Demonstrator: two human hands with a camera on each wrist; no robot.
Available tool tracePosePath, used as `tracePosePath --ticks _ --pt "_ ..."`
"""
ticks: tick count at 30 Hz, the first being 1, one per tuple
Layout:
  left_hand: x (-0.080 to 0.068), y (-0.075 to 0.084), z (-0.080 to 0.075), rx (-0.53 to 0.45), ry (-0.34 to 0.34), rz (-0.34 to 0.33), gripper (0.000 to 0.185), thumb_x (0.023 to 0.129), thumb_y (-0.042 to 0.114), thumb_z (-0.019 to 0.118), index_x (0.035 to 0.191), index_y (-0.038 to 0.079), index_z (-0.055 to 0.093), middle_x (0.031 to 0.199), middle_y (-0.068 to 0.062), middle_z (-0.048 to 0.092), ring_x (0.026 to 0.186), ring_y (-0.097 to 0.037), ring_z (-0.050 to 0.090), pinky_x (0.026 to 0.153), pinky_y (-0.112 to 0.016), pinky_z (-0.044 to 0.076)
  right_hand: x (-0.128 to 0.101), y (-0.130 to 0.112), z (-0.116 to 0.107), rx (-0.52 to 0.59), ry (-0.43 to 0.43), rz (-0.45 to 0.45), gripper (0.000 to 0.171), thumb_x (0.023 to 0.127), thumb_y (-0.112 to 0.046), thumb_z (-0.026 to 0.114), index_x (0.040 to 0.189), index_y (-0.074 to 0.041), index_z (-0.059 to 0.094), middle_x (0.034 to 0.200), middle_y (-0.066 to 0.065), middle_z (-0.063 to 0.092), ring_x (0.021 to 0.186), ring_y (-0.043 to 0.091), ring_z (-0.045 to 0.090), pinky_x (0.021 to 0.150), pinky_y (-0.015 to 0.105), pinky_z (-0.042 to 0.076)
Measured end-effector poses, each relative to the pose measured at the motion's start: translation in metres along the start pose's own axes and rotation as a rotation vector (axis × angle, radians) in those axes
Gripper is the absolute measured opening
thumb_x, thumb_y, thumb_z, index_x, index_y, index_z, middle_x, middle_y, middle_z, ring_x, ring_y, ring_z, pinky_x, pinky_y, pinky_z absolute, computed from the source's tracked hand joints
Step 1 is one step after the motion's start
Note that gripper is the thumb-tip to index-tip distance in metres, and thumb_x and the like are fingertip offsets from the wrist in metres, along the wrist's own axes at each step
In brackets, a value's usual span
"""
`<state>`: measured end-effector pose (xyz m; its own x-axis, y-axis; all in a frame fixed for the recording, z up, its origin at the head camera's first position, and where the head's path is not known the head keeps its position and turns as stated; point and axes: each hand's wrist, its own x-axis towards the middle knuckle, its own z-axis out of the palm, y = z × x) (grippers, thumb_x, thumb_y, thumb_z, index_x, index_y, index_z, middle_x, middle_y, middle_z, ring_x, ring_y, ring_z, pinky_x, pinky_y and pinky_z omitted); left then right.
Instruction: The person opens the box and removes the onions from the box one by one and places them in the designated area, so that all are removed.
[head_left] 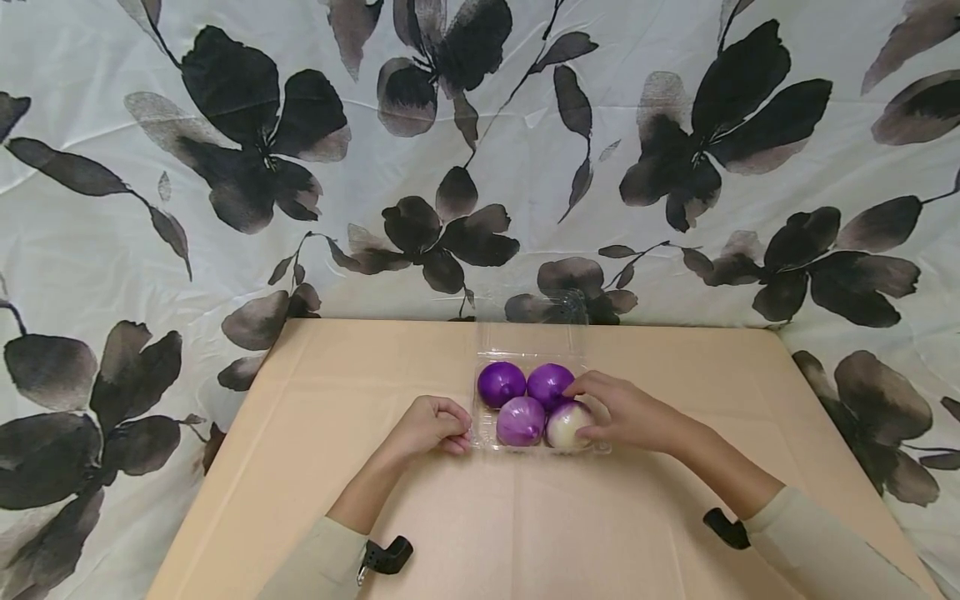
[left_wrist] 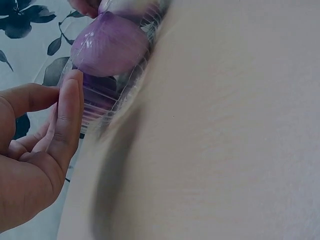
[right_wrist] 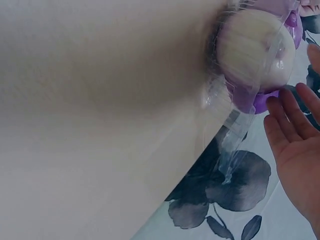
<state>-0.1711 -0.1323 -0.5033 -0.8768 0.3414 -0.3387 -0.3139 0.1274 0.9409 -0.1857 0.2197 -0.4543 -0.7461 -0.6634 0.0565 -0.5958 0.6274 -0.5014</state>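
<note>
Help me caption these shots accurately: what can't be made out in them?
Head view: the right side of the pale onion, hidden by the right hand.
Head view: the floor of the clear box beneath that onion, hidden by it.
Head view: the far end of the lid, its see-through outline lost against the flowered backdrop.
Left wrist view: most of the right hand, cut off by the top edge.

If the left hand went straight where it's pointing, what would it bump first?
Probably the clear box, whose edge the left hand seems to pinch. Past that, maybe a purple onion; depth is unclear.
</note>
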Motion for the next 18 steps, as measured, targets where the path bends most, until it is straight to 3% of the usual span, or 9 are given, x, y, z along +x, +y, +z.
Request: tracePosePath --ticks 7,18 --pt "0.0003 0.0004 0.0006 -0.011 0.002 -0.008 0.015 0.095 -0.008 0.061 0.106 -0.018 0.063 0.074 -0.008 0.074 0.063 -0.013 0.072 0.062 -0.024 0.066 0.0020 0.0005 0.0047 -0.078 -0.046 -0.058 0.057 0.076 -0.021 0.092 0.124 -0.006 0.065 0.122 0.004 0.063 0.112 0.021 0.064 0.100 0.043 0.059" --pt "0.0016 0.0002 0.0011 -0.012 0.006 -0.009 0.011 0.095 -0.008 0.061 0.103 -0.015 0.064 0.073 -0.007 0.073 0.063 -0.014 0.072 0.061 -0.025 0.066 0.0036 0.0025 0.0035 -0.081 -0.083 -0.085 0.062 0.076 -0.019 0.091 0.131 -0.007 0.064 0.125 0.006 0.061 0.115 0.023 0.063 0.101 0.045 0.059"
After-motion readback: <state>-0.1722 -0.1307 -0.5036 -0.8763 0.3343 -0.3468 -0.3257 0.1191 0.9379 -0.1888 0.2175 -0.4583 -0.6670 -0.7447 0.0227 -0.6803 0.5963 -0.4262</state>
